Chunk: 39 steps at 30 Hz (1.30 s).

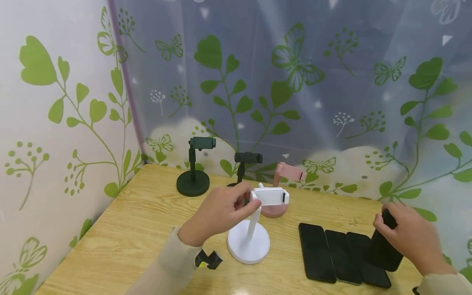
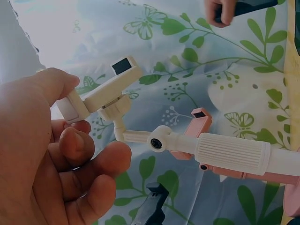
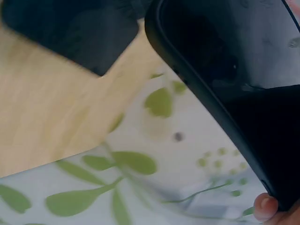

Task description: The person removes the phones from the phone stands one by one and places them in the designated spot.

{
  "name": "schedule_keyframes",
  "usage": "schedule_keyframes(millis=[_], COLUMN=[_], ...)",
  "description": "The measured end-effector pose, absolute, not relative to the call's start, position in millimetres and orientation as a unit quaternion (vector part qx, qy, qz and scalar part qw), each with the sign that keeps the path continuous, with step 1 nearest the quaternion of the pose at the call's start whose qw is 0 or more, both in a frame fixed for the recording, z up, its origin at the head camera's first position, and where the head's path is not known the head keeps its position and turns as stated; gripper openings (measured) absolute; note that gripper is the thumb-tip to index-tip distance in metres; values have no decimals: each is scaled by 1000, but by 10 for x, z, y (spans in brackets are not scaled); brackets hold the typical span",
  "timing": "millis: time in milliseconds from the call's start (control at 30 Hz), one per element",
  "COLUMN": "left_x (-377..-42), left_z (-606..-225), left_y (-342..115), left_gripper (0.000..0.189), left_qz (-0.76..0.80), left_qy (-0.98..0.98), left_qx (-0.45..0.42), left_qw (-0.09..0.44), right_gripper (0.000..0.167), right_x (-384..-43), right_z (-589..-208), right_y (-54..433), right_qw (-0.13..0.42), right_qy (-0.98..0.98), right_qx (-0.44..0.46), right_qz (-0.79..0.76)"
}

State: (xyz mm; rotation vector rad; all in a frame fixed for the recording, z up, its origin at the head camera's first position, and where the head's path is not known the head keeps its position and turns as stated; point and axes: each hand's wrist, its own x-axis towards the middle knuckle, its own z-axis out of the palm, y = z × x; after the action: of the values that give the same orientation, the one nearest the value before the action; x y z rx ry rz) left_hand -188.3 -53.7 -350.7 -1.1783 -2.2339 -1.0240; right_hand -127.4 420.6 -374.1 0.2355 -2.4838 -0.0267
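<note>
A white phone stand [image 1: 248, 246] stands upright on the wooden table, its clamp [image 2: 112, 89] at the top of a jointed arm. My left hand [image 1: 221, 211] pinches the left end of that clamp, thumb in front and fingers curled behind. On the right, my right hand [image 1: 414, 237] grips a black smartphone [image 1: 383, 252] by its upper end and holds it tilted. In the right wrist view the phone's dark screen [image 3: 211, 70] fills the upper right, with a fingertip at its lower corner. Beneath it lie more black phones [image 1: 317, 252], side by side.
Behind the white stand are a pink phone stand [image 1: 290, 172], a black one [image 1: 248, 158] partly hidden by my left hand, and a dark green one [image 1: 193, 183] at the back left. A leaf-patterned curtain [image 1: 258, 82] hangs along the table's [image 1: 121, 229] back edge.
</note>
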Motion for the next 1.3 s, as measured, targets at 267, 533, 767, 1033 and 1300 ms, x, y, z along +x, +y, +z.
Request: schedule_keyframes(millis=[267, 533, 767, 1033, 1300], left_x=[-1879, -1869, -1860, -1842, -1842], left_z=[-3519, -3520, -3527, -3510, -3512], left_y=[-539, -548, -560, -582, -569], left_gripper=[16, 16, 16, 17, 19], left_qz=[-371, -380, -385, -391, -390], left_qy=[-803, -801, -797, -796, -798], left_qx=[-420, -420, -422, -418, -420], left_qw=[203, 196, 196, 197, 189], right_gripper=[26, 32, 40, 31, 42], right_x=[-1280, -1308, -1342, -1434, -1489], right_z=[-3922, -4009, -4139, -4184, -4297], right_y=[4629, 4938, 5082, 5174, 5246], right_qw=[192, 90, 46, -34, -85], right_qy=[-981, -996, -998, -999, -996], right_qx=[16, -27, -19, -8, -24], right_qz=[-8, -5, -31, -26, -4])
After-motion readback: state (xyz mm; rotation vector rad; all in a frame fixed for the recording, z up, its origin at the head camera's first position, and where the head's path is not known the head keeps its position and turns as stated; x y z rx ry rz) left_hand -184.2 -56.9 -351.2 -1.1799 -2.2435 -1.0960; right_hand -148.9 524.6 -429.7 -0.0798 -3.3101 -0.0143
